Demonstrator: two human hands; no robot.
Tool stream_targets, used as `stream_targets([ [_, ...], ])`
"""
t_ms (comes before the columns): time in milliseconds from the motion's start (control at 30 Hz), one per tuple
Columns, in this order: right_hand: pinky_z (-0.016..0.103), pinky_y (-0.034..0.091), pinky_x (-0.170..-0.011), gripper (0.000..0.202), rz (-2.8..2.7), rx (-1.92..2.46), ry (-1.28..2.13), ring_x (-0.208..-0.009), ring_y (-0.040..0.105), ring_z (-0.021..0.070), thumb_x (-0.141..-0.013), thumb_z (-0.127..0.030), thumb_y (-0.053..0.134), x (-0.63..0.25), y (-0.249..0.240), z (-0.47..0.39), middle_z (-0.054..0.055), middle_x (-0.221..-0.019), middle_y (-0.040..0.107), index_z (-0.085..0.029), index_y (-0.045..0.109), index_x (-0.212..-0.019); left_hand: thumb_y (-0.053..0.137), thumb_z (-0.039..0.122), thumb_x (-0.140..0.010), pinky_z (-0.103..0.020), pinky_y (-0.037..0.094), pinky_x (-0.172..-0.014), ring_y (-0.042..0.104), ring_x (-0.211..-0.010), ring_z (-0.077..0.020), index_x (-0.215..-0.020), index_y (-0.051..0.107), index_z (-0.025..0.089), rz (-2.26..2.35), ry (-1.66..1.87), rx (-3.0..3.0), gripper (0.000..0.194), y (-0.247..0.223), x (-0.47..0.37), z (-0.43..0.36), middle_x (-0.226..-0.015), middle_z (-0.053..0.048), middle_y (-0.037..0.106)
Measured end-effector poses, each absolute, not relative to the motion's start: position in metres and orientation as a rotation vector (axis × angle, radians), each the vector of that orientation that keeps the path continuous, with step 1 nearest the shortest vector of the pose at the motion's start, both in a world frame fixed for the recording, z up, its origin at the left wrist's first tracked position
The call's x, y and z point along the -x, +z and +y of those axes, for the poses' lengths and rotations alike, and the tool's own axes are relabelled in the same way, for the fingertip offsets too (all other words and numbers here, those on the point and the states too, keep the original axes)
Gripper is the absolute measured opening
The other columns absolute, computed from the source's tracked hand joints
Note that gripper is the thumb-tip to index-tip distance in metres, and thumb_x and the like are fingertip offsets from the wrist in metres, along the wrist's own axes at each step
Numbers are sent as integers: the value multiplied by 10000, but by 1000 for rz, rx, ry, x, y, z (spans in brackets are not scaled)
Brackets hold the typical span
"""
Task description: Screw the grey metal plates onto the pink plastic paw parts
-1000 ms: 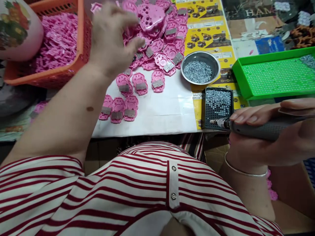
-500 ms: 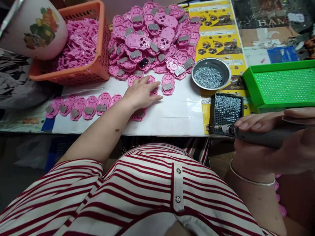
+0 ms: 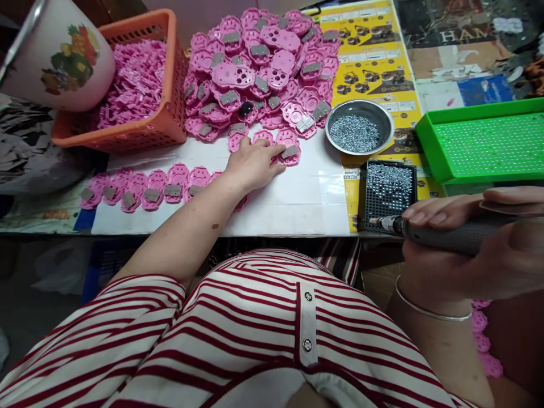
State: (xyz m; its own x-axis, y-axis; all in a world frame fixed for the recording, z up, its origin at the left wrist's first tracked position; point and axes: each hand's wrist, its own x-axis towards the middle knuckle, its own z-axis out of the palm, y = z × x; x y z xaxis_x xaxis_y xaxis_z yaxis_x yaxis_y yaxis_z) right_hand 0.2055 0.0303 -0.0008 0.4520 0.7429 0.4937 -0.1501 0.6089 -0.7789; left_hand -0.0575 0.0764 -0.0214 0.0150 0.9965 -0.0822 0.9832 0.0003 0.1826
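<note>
My left hand (image 3: 254, 162) lies over the white board (image 3: 297, 201), fingers spread, its fingertips touching a pink casing (image 3: 288, 148) with a grey plate. Other pink casings sit partly under and behind that hand. A row of similar casings (image 3: 152, 190) runs to its left. My right hand (image 3: 463, 243) is wrapped round a dark grey electric screwdriver (image 3: 446, 235), whose tip is over the near edge of a black perforated tray (image 3: 389, 190) of screws. A metal bowl (image 3: 359, 129) of small screws stands behind the tray.
Many pink casings (image 3: 255, 73) are heaped at the back. An orange basket (image 3: 170, 85) of small pink parts stands at the left with a white bucket (image 3: 63, 56) leaning over it. A green tray (image 3: 488, 147) sits at the right, near yellow printed sheets (image 3: 369, 56).
My left hand has moved slightly right and now touches the casing that stood apart. The right hand and screwdriver have barely moved. The camera view has shifted a little.
</note>
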Motion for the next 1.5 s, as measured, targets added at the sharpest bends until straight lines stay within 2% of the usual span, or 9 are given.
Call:
stream_targets([
  [100, 322, 456, -401, 204, -974, 659, 563, -405, 459, 100, -773, -407, 758, -204, 1, 29, -68, -515, 514, -214, 704, -808, 531, 462, -978, -632, 480, -1043, 476, -1319, -444, -1448, 618, 334, 2065, 109, -2115, 494, -22, 53, 74, -1432, -83, 640],
  [333, 298, 505, -436, 236, -1030, 621, 624, -437, 495, 79, -845, -470, 712, -202, 2, 29, -76, -557, 585, -237, 721, -872, 542, 420, -979, -626, 527, -967, 462, -1288, -443, -1421, 637, 344, 2010, 148, -2151, 458, -24, 42, 67, -1413, -75, 650],
  [500, 314, 476, -403, 231, -1012, 638, 607, -407, 463, 88, -819, -448, 712, -206, -1, 29, -71, -518, 527, -217, 705, -827, 521, 413, -1002, -603, 511, -1017, 467, -1302, -412, -1426, 634, 321, 1909, 127, -2200, 449, -21, 34, 56, -1418, -72, 647],
  [700, 308, 478, -413, 219, -1018, 650, 585, -412, 475, 88, -795, -443, 728, -207, 1, 29, -83, -515, 517, -230, 704, -837, 523, 409, -1017, -598, 533, -1005, 473, -1323, -403, -1422, 630, 325, 1835, 68, -2265, 427, -16, 27, 38, -1459, -53, 627],
  [833, 280, 451, -394, 214, -986, 602, 579, -391, 430, 63, -812, -427, 722, -206, 0, 31, -89, -509, 518, -216, 713, -852, 538, 413, -1016, -583, 550, -983, 474, -1334, -398, -1422, 629, 343, 1795, -3, -2292, 421, -13, 23, 22, -1485, -49, 611],
  [1000, 250, 468, -403, 211, -1010, 533, 582, -414, 476, 53, -865, -413, 688, -206, -2, 31, -82, -542, 561, -206, 724, -889, 550, 418, -1016, -594, 503, -1062, 465, -1359, -399, -1415, 637, 339, 1742, -32, -2356, 417, -14, 19, 8, -1478, -51, 616],
  [1200, 243, 483, -422, 260, -1012, 580, 565, -438, 485, 42, -917, -468, 617, -206, 1, 26, -83, -570, 549, -226, 714, -925, 587, 461, -998, -788, 341, -1124, 418, -1444, -442, -1476, 576, 347, 1764, -38, -2353, 491, -9, 13, 5, -1592, -77, 516],
  [1367, 278, 503, -425, 258, -1062, 656, 567, -440, 485, 60, -882, -503, 646, -211, 1, 24, -83, -569, 531, -254, 706, -914, 630, 392, -985, -782, 269, -1176, 427, -1460, -408, -1240, 748, 328, 1724, 98, -2361, 288, -6, 7, 17, -1579, -44, 539],
  [1500, 274, 497, -422, 240, -1063, 635, 568, -438, 477, 60, -868, -475, 668, -212, -2, 25, -79, -572, 535, -244, 718, -911, 695, 361, -945, -824, 203, -1176, 438, -1456, -415, -1070, 808, 333, 1674, 116, -2355, 171, -10, 4, 28, -1548, -8, 574],
])
